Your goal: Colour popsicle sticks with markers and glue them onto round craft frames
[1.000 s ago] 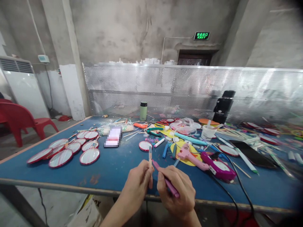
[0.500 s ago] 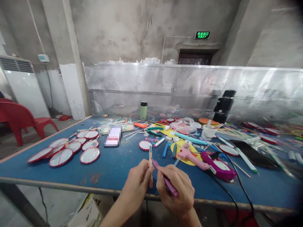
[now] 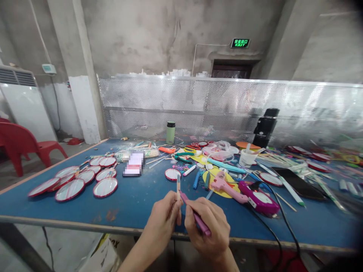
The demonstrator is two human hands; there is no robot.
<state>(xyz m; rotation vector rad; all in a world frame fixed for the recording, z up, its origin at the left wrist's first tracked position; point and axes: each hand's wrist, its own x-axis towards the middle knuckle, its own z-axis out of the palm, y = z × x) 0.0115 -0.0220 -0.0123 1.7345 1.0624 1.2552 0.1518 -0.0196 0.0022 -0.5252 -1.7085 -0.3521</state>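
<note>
My left hand [image 3: 166, 213] is closed around the lower part of a wooden craft stick [image 3: 178, 185], which stands upright and has a blue-grey upper end. In my right hand [image 3: 208, 224] is a purple marker pen [image 3: 202, 223], held like a pencil. Its tip end meets or nearly meets the stick's right edge; I cannot tell if they touch. Just beyond the stick lies a round red-rimmed disc [image 3: 172, 174] with a pale face. A pink glue gun [image 3: 227, 187] rests on a yellow sheet [image 3: 219, 192] to the right of my hands.
Several red-rimmed discs [image 3: 105, 187] are grouped at the left beside a phone [image 3: 134, 164]. A purple device [image 3: 259, 198] with black cables, a dark tablet-like slab [image 3: 297, 183] and a white cup [image 3: 247, 158] stand rightward. A green bottle [image 3: 170, 133] and black flask [image 3: 266, 128] stand behind.
The whole view has shifted slightly, so the table items appear a little further left. Both hands keep the same hold on the stick and the marker, with hardly any movement between them.
</note>
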